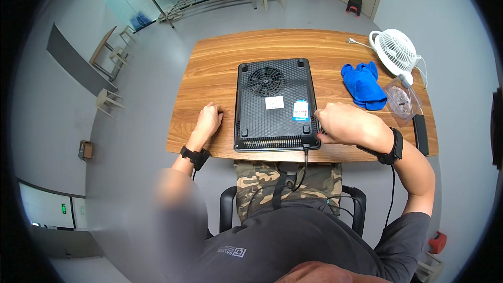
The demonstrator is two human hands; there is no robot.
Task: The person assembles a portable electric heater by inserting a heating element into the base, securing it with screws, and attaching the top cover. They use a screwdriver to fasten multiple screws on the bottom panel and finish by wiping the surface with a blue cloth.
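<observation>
A black induction cooker (257, 113) lies upside down on the wooden table, its round fan grille, vents and corner feet facing up. A power cord (305, 165) leaves its near edge and drops toward my lap. My right hand (341, 121) is closed at the cooker's right edge, close to the near right corner. A small red bit shows below its fingers; what they grip is mostly hidden. My left hand (209, 119) rests curled on the table, left of the cooker and apart from it. A dark spot shows by its fingertips, too small to name.
On the right of the wooden table (209, 63) lie a crumpled blue cloth (364, 86), a white fan (396, 51), a clear plastic container (401, 100) with small pieces in it, and a long black case (421, 134). Stools and a metal rack stand beyond.
</observation>
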